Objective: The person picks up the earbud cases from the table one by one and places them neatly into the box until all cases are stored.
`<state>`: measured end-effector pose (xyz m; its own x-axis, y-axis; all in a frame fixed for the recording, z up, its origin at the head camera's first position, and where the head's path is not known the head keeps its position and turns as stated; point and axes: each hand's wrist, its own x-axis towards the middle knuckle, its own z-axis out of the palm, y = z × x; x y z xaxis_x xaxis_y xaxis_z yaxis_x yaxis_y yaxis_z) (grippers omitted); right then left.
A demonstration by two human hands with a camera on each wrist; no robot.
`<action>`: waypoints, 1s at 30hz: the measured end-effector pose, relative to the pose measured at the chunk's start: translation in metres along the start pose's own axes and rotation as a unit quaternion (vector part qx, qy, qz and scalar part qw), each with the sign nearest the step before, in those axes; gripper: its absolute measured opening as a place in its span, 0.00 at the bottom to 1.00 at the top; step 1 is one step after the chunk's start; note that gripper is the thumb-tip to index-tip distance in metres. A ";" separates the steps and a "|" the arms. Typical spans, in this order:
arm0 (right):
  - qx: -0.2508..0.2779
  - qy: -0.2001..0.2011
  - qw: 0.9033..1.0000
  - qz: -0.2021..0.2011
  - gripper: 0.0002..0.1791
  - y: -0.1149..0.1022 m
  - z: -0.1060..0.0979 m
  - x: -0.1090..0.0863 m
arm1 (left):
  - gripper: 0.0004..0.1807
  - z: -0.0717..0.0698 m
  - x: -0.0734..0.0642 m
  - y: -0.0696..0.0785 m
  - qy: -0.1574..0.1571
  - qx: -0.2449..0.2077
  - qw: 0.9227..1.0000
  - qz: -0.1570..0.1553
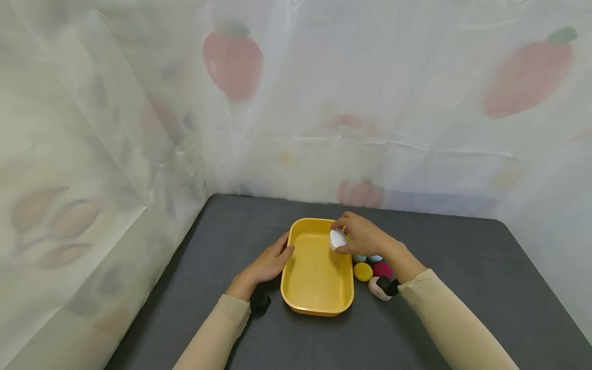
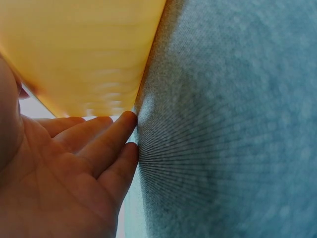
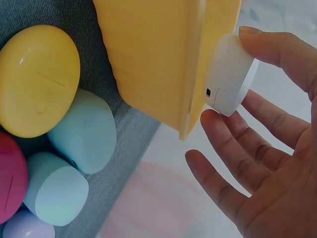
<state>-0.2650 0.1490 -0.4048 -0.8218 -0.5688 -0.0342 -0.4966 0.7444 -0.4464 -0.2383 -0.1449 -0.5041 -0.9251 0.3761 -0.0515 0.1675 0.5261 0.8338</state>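
Observation:
A yellow rectangular tray (image 1: 316, 288) lies on the dark table. My left hand (image 1: 270, 262) holds its left side, thumb over the rim and fingers against the outer wall (image 2: 89, 54). My right hand (image 1: 363, 236) pinches a white rounded case (image 1: 337, 239) between thumb and fingers, above the tray's right rim. In the right wrist view a small dark port shows on the edge of this white case (image 3: 230, 74). The little finger stands away from it.
Right of the tray, partly under my right arm, lie several rounded pieces: yellow (image 1: 363, 272), crimson (image 1: 382, 270), pale pink (image 1: 378, 289) and light blue (image 3: 84, 131). The dark table (image 1: 462, 257) meets a fruit-printed curtain (image 1: 296, 103) at the back and left.

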 end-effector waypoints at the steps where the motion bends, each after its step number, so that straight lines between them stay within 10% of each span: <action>1: 0.000 0.000 1.000 0.000 0.27 0.000 0.001 0.001 | 0.33 0.000 0.000 0.000 0.001 0.001 1.000 0.001; 30: -0.040 -0.016 0.999 0.010 0.31 -0.001 0.022 0.014 | 0.32 0.000 -0.003 0.003 -0.001 0.005 1.000 -0.003</action>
<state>-0.2702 0.1326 -0.4251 -0.8226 -0.5641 -0.0720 -0.5026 0.7803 -0.3722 -0.2356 -0.1447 -0.5015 -0.9256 0.3741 -0.0583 0.1647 0.5364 0.8277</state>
